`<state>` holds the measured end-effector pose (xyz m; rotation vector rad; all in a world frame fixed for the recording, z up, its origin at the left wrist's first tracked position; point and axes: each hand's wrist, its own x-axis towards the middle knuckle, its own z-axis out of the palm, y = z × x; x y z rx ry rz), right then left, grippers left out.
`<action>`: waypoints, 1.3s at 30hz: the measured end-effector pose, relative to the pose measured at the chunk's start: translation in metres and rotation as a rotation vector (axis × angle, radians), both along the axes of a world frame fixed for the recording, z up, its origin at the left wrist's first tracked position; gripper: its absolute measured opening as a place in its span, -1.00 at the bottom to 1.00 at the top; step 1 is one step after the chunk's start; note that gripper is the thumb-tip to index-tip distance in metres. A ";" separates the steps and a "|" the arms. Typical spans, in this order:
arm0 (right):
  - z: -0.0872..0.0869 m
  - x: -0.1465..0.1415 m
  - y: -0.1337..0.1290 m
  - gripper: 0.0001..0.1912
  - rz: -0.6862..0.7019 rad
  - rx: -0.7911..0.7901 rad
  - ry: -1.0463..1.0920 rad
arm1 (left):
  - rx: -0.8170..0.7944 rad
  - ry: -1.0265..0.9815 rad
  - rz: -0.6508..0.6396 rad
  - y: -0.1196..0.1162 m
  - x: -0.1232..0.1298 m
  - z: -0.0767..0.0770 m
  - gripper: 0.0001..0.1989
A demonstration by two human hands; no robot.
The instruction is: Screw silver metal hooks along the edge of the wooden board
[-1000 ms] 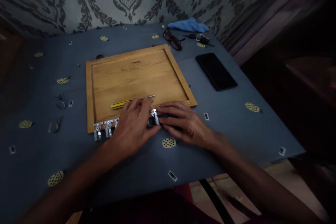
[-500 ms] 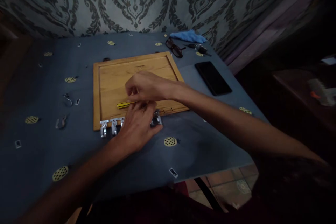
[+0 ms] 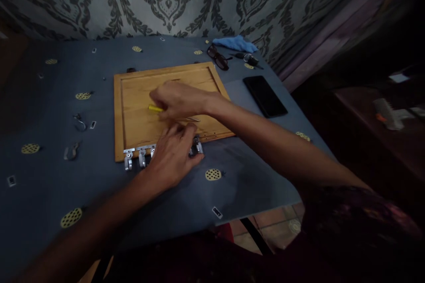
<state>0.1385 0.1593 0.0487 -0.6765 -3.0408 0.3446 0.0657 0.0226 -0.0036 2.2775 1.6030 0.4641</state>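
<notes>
A wooden framed board [image 3: 137, 110] lies on the table. A metal hook rail [image 3: 142, 150] with several hooks lies along its front edge. My left hand [image 3: 173, 154] is bent over the middle and right of the rail, gripping it against the board and hiding part of it. Above the board, my right hand [image 3: 177, 98] is closed around a screwdriver [image 3: 155, 108]. Its yellow handle sticks out at the left of the fist, and its thin metal shaft points right, just beyond my left fingertips.
Two loose metal pieces, one a hook [image 3: 79, 122] and one a bracket-like piece [image 3: 71, 151], lie left of the board. To the right are a black phone [image 3: 264, 96], glasses [image 3: 218, 57], keys [image 3: 249, 59] and a blue cloth [image 3: 235, 43]. A patterned wall covering [image 3: 172, 4] rises behind the table.
My right hand has lifted away from my left fingers, and the screwdriver has come up with it, its shaft now showing. My left hand stays on the hook rail. The view has shifted slightly.
</notes>
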 end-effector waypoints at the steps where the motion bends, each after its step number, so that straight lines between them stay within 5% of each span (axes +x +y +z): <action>1: 0.003 0.011 0.000 -0.95 -0.079 0.003 0.091 | -0.004 0.003 -0.003 0.000 0.000 0.001 -0.65; 8: -0.008 0.097 -0.044 -0.88 -0.628 -0.062 1.187 | -0.031 -0.023 -0.008 0.000 0.000 0.001 -0.63; 12: -0.036 0.116 -0.072 -0.84 -0.672 -0.106 1.449 | 0.000 -0.018 0.004 -0.001 0.000 -0.002 -0.64; 18: -0.057 0.113 -0.088 -0.86 -0.705 -0.180 1.385 | 0.052 -0.013 -0.009 0.000 -0.001 -0.003 -0.63; 39: -0.059 0.111 -0.094 -0.84 -0.704 -0.185 1.455 | 0.084 -0.003 -0.013 -0.002 0.001 -0.003 -0.69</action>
